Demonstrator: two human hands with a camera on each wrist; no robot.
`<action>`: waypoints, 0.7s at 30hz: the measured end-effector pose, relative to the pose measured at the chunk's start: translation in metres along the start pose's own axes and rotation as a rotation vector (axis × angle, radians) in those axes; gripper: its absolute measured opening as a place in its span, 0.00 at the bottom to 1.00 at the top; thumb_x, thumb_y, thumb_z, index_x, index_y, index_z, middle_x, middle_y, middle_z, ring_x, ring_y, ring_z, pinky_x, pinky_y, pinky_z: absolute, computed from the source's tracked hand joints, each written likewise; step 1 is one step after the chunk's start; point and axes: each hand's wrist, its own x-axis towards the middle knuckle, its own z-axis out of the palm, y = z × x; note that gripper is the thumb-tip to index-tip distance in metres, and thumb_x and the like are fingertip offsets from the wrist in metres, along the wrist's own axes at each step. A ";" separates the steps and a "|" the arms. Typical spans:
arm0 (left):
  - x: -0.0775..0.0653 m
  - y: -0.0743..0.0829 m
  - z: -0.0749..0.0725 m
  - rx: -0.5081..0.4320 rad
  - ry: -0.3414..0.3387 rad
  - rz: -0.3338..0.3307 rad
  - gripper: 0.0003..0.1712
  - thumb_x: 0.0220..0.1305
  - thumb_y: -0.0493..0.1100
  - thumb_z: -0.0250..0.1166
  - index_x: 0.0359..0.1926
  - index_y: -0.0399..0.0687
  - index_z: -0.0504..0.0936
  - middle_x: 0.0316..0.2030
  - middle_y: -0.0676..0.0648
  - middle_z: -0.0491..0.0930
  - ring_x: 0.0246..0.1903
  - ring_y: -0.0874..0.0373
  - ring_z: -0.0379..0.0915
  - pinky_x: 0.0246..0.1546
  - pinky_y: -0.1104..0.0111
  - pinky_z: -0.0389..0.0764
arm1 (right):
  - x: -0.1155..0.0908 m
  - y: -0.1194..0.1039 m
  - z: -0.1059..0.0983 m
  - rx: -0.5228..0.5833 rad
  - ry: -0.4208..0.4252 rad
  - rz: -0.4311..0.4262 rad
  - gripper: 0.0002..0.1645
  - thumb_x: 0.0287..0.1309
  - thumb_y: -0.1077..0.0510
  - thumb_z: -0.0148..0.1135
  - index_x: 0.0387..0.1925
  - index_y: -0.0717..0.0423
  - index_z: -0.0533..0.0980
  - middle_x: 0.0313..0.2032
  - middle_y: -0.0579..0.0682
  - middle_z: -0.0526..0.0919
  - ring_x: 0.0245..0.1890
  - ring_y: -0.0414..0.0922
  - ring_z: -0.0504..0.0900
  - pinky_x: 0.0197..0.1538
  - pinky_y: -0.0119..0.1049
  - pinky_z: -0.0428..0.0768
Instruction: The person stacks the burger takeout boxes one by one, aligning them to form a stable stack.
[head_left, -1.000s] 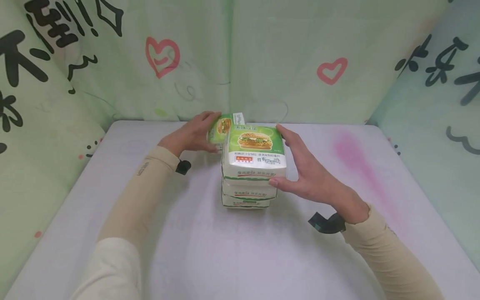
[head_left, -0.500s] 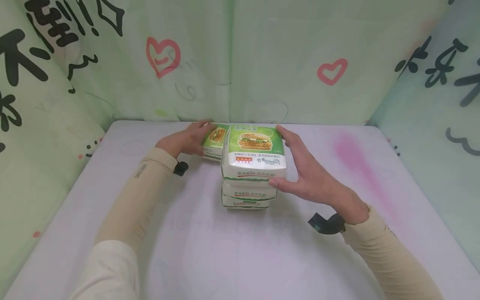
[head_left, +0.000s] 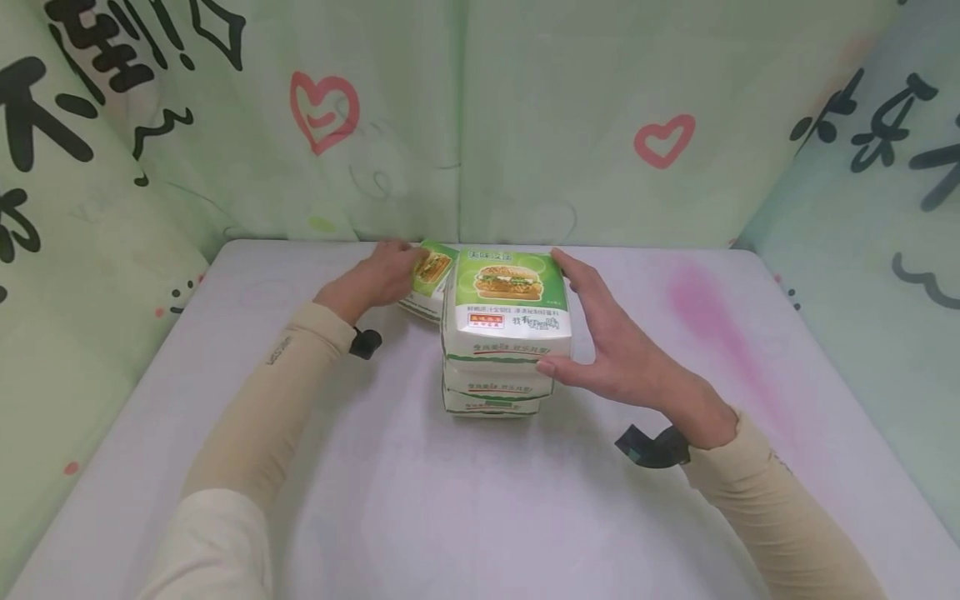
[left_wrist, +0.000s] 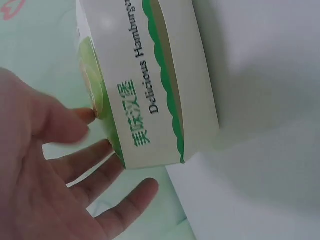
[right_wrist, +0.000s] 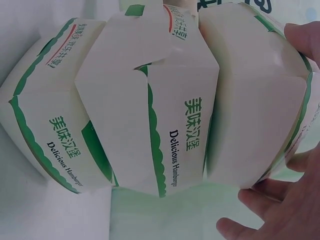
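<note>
A stack of three paper burger boxes stands mid-table. My right hand [head_left: 630, 354] grips the top burger box [head_left: 510, 325] at its right side, thumb on the front and a fingertip at the back corner. Under it sit the middle box [right_wrist: 150, 110] and the bottom box [right_wrist: 55, 115], slightly out of line with each other. Behind the stack on the left is another burger box [head_left: 431, 279], turned at an angle and partly hidden by the stack. The left hand [head_left: 378, 279] has its loosely extended fingertips at this box's edge [left_wrist: 135, 90], with the thumb off it.
A white-covered table [head_left: 480, 508] with a pink stain [head_left: 708, 317] on the right lies beneath. Pale green curtains [head_left: 525, 125] with hearts and black lettering hang behind the table and along both sides.
The rear box has come left and lower, from behind the stack to its left side, and has turned at an angle. My left hand moved with it. The right hand and stack stayed put.
</note>
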 end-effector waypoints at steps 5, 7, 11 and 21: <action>0.000 0.008 0.005 -0.044 0.019 -0.044 0.38 0.72 0.61 0.44 0.74 0.44 0.59 0.72 0.35 0.56 0.66 0.41 0.58 0.61 0.44 0.72 | 0.000 0.001 0.000 -0.004 -0.007 0.012 0.65 0.51 0.52 0.72 0.79 0.44 0.39 0.76 0.47 0.49 0.74 0.47 0.53 0.72 0.63 0.57; -0.001 0.011 0.008 -0.022 0.036 -0.062 0.46 0.67 0.69 0.49 0.74 0.44 0.59 0.72 0.36 0.57 0.65 0.42 0.60 0.60 0.45 0.74 | 0.000 0.001 0.001 -0.006 -0.008 0.012 0.65 0.51 0.52 0.72 0.79 0.45 0.39 0.76 0.47 0.49 0.74 0.48 0.53 0.72 0.63 0.57; -0.002 0.016 0.012 0.056 0.060 -0.073 0.54 0.59 0.73 0.57 0.74 0.43 0.58 0.72 0.37 0.57 0.66 0.42 0.59 0.60 0.46 0.74 | 0.001 0.002 0.000 -0.008 -0.007 0.010 0.65 0.51 0.52 0.72 0.79 0.46 0.39 0.76 0.48 0.49 0.74 0.48 0.53 0.72 0.62 0.57; -0.010 0.011 0.013 0.022 0.064 -0.089 0.51 0.57 0.69 0.63 0.77 0.63 0.55 0.67 0.35 0.56 0.62 0.41 0.55 0.56 0.49 0.74 | 0.000 0.002 -0.001 -0.017 -0.003 0.006 0.66 0.51 0.51 0.72 0.79 0.43 0.38 0.76 0.47 0.49 0.74 0.47 0.53 0.72 0.62 0.57</action>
